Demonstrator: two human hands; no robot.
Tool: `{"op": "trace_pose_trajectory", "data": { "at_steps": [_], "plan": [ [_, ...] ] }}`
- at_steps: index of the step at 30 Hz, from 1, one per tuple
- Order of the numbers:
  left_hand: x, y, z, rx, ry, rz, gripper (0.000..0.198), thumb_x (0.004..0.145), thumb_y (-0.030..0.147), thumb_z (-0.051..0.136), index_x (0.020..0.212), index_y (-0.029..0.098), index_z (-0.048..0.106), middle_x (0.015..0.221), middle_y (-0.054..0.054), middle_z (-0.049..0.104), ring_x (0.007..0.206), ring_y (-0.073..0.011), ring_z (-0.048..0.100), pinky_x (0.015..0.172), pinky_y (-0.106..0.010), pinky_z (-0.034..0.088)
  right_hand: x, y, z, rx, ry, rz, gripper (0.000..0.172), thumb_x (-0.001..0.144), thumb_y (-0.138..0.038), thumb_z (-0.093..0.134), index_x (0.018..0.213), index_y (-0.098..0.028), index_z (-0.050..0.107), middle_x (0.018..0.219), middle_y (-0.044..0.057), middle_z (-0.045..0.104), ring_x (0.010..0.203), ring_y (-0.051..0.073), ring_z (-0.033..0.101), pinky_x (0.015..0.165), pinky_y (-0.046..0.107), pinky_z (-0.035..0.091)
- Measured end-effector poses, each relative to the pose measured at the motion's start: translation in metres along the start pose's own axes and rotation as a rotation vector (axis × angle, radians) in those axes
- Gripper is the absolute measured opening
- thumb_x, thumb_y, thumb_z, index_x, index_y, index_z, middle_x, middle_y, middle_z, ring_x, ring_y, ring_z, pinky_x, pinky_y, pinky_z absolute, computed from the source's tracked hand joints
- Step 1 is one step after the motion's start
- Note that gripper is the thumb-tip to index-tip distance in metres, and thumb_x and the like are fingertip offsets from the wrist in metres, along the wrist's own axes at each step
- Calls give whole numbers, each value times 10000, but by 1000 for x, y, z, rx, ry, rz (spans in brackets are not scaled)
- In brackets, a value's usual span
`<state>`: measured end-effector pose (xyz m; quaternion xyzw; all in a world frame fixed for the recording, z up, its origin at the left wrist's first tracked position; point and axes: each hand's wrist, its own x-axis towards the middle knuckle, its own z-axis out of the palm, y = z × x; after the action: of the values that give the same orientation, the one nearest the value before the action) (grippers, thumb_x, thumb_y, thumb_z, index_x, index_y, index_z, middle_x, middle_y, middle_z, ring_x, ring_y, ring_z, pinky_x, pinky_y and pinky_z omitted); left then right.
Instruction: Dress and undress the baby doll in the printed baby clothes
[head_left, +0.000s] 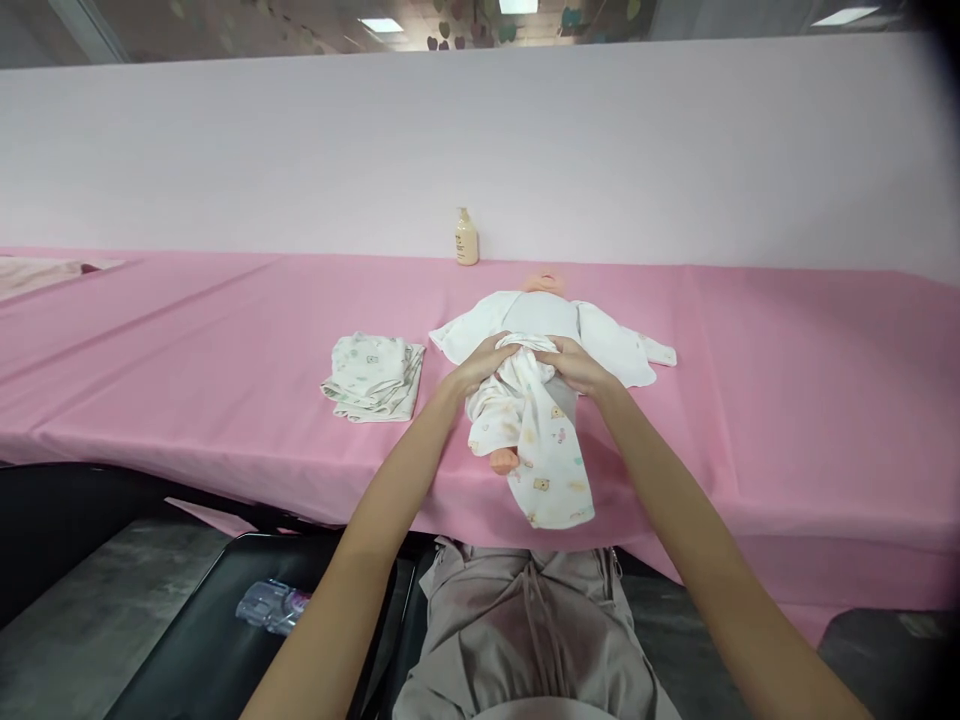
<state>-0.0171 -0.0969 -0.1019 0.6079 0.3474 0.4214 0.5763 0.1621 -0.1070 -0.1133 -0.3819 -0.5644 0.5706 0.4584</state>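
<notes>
A baby doll (544,283) lies on its back on the pink-covered table, its head toward the wall. Spread under and around its upper body is a white baby jacket (615,345) with the sleeves out to both sides. Over the doll's lower body I hold white printed baby pants (551,465) by the bunched waistband. My left hand (486,362) grips the left side of the band, and my right hand (576,366) the right side. One pant leg covers a doll leg, with the foot (504,460) showing below it. The other leg hangs loose toward me.
A folded printed cloth (375,375) lies left of the doll. A pump bottle (466,238) stands by the white wall (300,160). The pink tablecloth (225,340) drops over the near edge. On a black chair (217,610) below lies a clear plastic bottle (271,606).
</notes>
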Motion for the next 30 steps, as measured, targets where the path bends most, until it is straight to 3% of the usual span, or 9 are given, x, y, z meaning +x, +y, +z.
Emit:
{"op": "trace_pose_trajectory", "data": {
  "at_steps": [4,8,11,15,18,21,26,30],
  "plan": [
    [-2,4,-2,41,-157,-7,388,775,335,688,1103,130,653,1091,-114,689,972,-223,644,881,-324,494,5,5,-1,63,52,-9,288,639,-259,800,872,-147,675,828,35,713,726,133,639,667,217,504],
    [-4,6,-1,-4,-220,-60,446,737,316,738,1137,145,638,1109,-110,692,1005,-242,646,893,-340,499,1,-2,1,58,104,27,307,700,-313,766,940,-153,664,910,59,715,762,151,650,663,233,523],
    [-4,2,-2,-100,-205,-58,485,699,261,766,1146,138,625,1074,-110,699,975,-242,658,878,-347,510,-4,-8,-1,-18,-14,46,297,714,-329,766,936,-162,662,927,57,712,799,164,658,668,236,534],
    [-3,-7,-8,-270,-191,-50,703,588,152,801,1245,180,551,1069,-76,687,949,-233,671,871,-352,522,-5,-7,-7,-111,-141,137,265,634,-265,824,801,-140,658,754,49,697,656,159,639,519,215,492],
    [-2,-10,-12,-292,-225,-33,849,538,96,808,1315,227,492,1128,-66,661,982,-232,662,883,-345,519,-3,-2,-9,36,-171,102,291,650,-246,803,887,-134,677,822,57,713,705,163,655,613,235,526],
    [-1,-9,-11,-217,-237,-33,793,569,115,809,1296,230,515,1162,-74,645,987,-224,653,868,-329,520,1,1,-7,217,-156,16,265,710,-233,737,953,-141,685,903,54,719,774,160,665,731,255,532],
    [3,-11,-8,-151,-209,-15,661,634,186,801,1245,212,552,1113,-68,655,898,-187,659,752,-268,529,3,1,-1,239,-4,14,169,758,-223,683,892,-119,685,849,61,715,725,148,645,676,235,524],
    [4,-16,-8,-241,-141,8,560,682,247,785,1197,209,569,954,-28,670,777,-144,653,691,-242,522,-4,0,-1,101,-126,36,280,734,-248,743,980,-136,669,908,56,716,792,169,658,697,241,534]
  ]
}}
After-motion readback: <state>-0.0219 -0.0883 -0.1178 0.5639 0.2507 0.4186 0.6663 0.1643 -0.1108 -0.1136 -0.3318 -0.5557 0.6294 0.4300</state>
